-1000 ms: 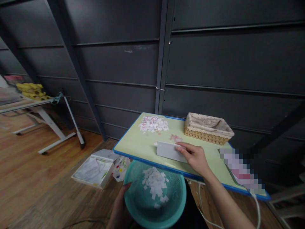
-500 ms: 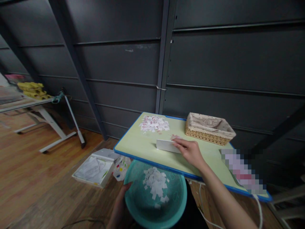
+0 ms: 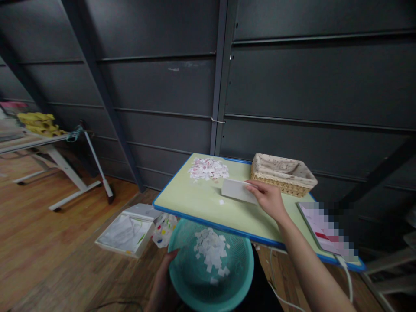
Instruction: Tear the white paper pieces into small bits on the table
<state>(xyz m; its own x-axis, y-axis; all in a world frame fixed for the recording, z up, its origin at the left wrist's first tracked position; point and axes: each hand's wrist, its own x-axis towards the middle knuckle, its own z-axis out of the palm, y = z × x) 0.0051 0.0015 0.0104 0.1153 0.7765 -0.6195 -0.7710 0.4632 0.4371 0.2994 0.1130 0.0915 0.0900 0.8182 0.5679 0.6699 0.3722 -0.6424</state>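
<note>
My right hand (image 3: 268, 198) pinches a white card (image 3: 237, 190) by its right end, on edge just above or against the yellow-green tabletop (image 3: 188, 199). Close to the card's near side lies one small white paper scrap (image 3: 221, 202). At the far left of the tabletop is a pile of white and pinkish paper scraps (image 3: 208, 168). My left hand (image 3: 166, 271) grips the left rim of a teal plastic basket (image 3: 238, 277), which sits below the table's near edge. White paper pieces (image 3: 211, 249) lie inside it. Most fingers of that hand are hidden.
A wicker basket with a cloth lining (image 3: 282, 173) stands at the table's back right. A tablet-like device (image 3: 312, 216), partly pixelated, lies at the right end with a white cable. On the floor are an open white box (image 3: 125, 234) and a spotted plastic bag (image 3: 164, 229).
My right hand has moved the card right and slightly away from me. One white scrap now shows on the tabletop where the card was. My left hand stays on the teal basket.
</note>
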